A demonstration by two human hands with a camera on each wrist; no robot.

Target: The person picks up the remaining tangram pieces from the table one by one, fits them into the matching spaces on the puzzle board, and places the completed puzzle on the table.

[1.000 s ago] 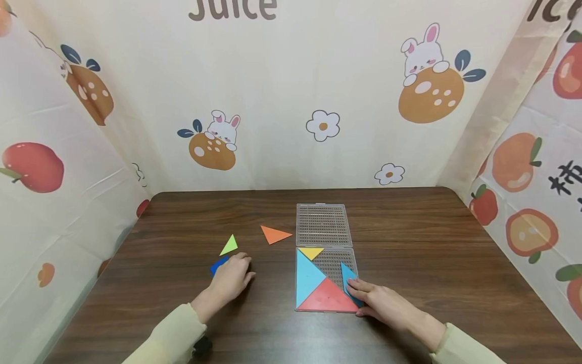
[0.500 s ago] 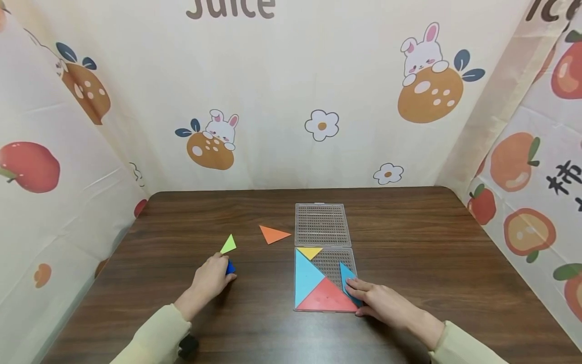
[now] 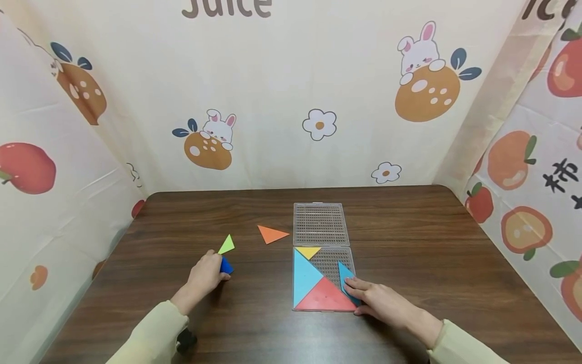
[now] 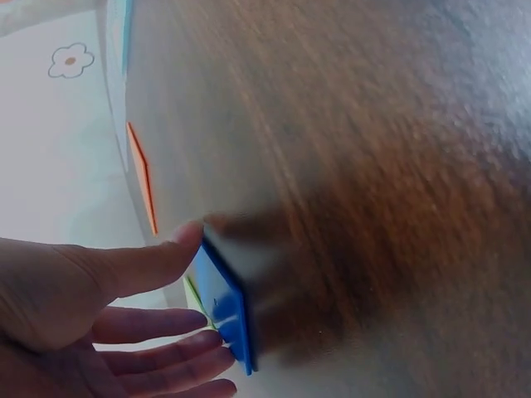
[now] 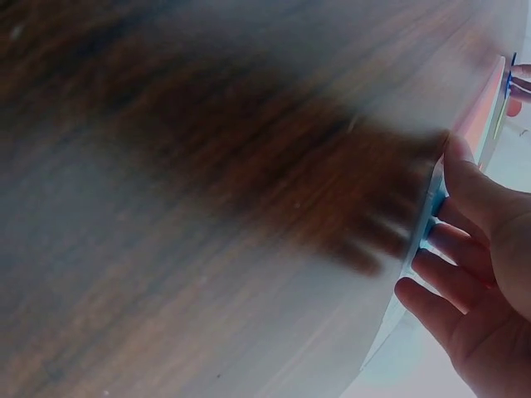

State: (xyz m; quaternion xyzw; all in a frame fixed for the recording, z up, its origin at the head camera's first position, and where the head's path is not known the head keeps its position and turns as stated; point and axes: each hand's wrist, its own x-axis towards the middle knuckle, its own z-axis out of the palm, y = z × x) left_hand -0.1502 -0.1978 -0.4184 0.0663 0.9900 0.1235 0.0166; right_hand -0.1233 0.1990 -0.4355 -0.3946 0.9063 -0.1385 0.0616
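Observation:
At the left of the head view, my left hand (image 3: 202, 278) pinches a dark blue tangram piece (image 3: 226, 266) between thumb and fingers; part of it is hidden by the hand. In the left wrist view this blue piece (image 4: 220, 298) tilts near the tabletop. My right hand (image 3: 382, 302) rests its fairly straight fingers on a blue parallelogram piece (image 3: 344, 275) at the right side of the open clear case, its thumb at the lower right corner. Inside that case (image 3: 325, 261) lie a light blue triangle (image 3: 305, 279), a red triangle (image 3: 325, 297) and a small yellow triangle (image 3: 308, 252).
A lime green triangle (image 3: 227, 244) lies just beyond my left hand. An orange triangle (image 3: 272, 234) sits between it and the case. The gridded lid (image 3: 320, 224) lies flat behind the case on the brown wooden table (image 3: 409, 232). Printed curtains surround the table.
My left hand has shifted left and now has the dark blue piece between thumb and fingers, turned from its earlier position. The right hand stays on the parallelogram. The view has drifted slightly.

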